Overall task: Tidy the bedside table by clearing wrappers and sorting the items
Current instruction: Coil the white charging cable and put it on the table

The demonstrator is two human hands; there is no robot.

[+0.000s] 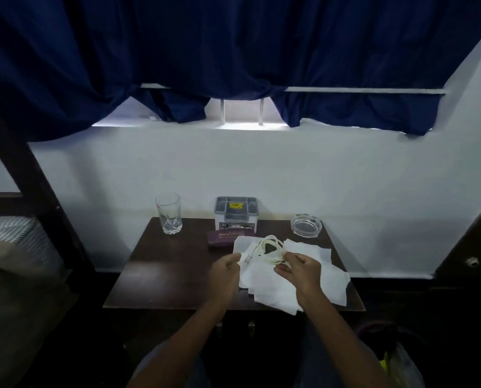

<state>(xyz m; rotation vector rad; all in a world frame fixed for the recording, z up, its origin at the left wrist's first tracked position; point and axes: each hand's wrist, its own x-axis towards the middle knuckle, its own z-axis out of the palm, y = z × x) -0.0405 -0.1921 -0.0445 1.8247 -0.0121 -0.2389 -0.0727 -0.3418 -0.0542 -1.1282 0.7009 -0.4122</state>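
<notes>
A white cable [270,249] is looped into a coil above the dark bedside table [161,278]. My right hand [299,271] pinches the coil at its right side. My left hand [226,271] holds the cable's loose end near the left of the coil. Under both hands lie several white paper wrappers or tissues [273,288], spread over the table's right half. A maroon case [228,238] lies just behind the papers.
At the table's back stand a drinking glass [169,213] on the left, a grey compartment organiser box [236,212] in the middle and a glass ashtray [306,225] on the right. A bed [8,242] is to the left, a dark blue curtain [233,51] above.
</notes>
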